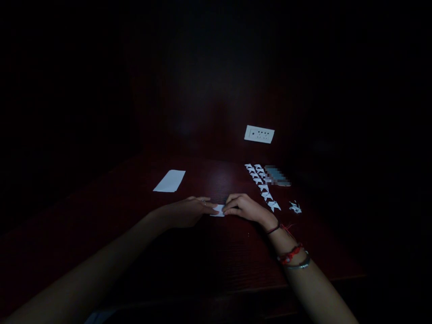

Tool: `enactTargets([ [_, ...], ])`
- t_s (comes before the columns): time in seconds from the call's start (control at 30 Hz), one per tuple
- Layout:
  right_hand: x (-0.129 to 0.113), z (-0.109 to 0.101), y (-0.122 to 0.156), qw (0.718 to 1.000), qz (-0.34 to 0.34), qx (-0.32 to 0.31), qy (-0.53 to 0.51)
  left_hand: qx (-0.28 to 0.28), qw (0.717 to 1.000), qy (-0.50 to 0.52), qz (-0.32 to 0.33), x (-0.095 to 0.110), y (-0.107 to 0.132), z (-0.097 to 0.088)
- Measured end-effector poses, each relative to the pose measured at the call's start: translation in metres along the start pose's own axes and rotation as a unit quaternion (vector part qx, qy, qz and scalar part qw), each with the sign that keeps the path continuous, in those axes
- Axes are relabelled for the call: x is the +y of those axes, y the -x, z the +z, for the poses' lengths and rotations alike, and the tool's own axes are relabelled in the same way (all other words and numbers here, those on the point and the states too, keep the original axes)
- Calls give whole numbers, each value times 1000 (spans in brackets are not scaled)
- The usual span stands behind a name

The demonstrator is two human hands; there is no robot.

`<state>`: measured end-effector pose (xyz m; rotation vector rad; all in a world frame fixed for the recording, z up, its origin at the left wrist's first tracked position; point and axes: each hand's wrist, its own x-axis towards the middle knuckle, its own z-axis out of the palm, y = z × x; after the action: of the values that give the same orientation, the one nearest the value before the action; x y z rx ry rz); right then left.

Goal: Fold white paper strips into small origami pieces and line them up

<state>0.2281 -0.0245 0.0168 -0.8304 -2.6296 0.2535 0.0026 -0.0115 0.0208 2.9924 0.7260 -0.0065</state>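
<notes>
A small white piece of paper point(218, 210) lies on the dark red table point(216, 261) between my two hands. My left hand point(189, 210) rests on the table with its fingertips pressed on the paper's left edge; a ring shows on one finger. My right hand point(243, 207) has curled fingers pinching the paper's right edge. Red thread bands and a dark bracelet circle my right wrist. Most of the paper is hidden under the fingers.
A row of several small folded white paper shapes point(262, 185) runs diagonally at the right, with one more point(295, 207) apart. A blurred flat object point(277, 175) lies beside them. A white paper sheet point(169, 181) lies at the left. A white wall socket point(259, 134) sits behind. The surroundings are dark.
</notes>
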Motion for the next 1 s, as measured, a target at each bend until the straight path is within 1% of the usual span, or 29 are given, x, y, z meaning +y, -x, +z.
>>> enactTargets([
  [0.1, -3, 0, -1, 1000, 13, 23, 0, -3, 1000, 5, -2, 1, 0, -1],
  [0.27, -3, 6, -5, 995, 61, 78, 17, 30, 999, -17, 10, 5, 0, -5],
  [0.37, -1, 10, -7, 992, 85, 91, 20, 30, 999, -22, 10, 8, 0, -7],
  [0.53, 5, 15, -9, 989, 121, 85, 29, 12, 1000, -11, -20, 7, -1, -6],
  [0.7, 8, 18, -10, 986, 145, 69, 50, 34, 999, -21, -26, 3, -4, 1],
  [0.87, 4, 20, -12, 981, 158, 70, 87, 43, 999, -24, -22, 0, -8, 6],
  [1.0, -2, 20, -15, 975, 172, 59, 129, 42, 998, -27, -26, 2, -9, 6],
])
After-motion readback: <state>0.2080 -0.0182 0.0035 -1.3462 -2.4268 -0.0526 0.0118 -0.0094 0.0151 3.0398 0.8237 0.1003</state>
